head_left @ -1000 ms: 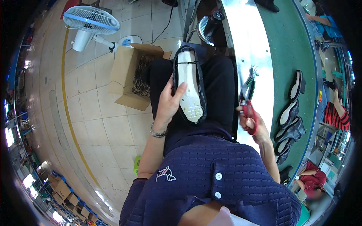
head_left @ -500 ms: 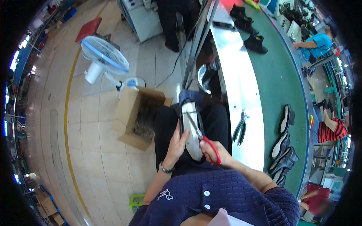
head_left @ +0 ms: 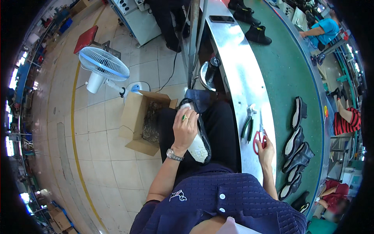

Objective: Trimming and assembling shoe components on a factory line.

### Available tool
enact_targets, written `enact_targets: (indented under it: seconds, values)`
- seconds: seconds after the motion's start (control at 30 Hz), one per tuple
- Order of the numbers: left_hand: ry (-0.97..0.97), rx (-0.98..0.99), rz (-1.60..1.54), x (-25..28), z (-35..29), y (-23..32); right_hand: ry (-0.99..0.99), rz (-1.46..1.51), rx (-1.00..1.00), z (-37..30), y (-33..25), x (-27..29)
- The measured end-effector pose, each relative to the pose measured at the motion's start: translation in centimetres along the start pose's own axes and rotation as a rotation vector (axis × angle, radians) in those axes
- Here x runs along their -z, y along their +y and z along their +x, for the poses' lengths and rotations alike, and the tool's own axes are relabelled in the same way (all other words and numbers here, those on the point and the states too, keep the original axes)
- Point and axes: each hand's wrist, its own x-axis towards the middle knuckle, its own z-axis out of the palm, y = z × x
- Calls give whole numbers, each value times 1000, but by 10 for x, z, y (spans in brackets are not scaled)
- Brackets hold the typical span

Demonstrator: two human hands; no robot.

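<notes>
A black shoe [head_left: 205,138] lies across my lap with its white underside up; a rough, crumbly patch shows at the end closest to me. My left hand [head_left: 185,128] is over the far part of this shoe, fingers bent together on it, hiding what is beneath them. On the metal ledge to my right, my right hand [head_left: 266,151] has its fingers on the red handles of a pair of scissors [head_left: 258,141], whose blades point away from me. Green-handled pliers [head_left: 247,125] lie just left of the scissors.
An open cardboard box [head_left: 132,117] with dark crumpled material stands left of my knees, a fan [head_left: 103,64] beyond it. A phone [head_left: 221,18] lies on the ledge [head_left: 243,66]. Several dark shoes [head_left: 294,141] rest on the green belt [head_left: 278,78]. Other people sit across it.
My right hand has moved the scissors from the shoe to the ledge on the right. My left hand has shifted from the shoe's side to over its far part.
</notes>
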Motion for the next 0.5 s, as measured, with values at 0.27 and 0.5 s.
enact_targets:
  seconds: [0.27,0.5]
  values:
    - [626,285,-116,90,10,16,-64,-191,-24,-3,54,-11]
    - [-50,493,406,87,-94,-140,112,-41,204,47,-1,-54]
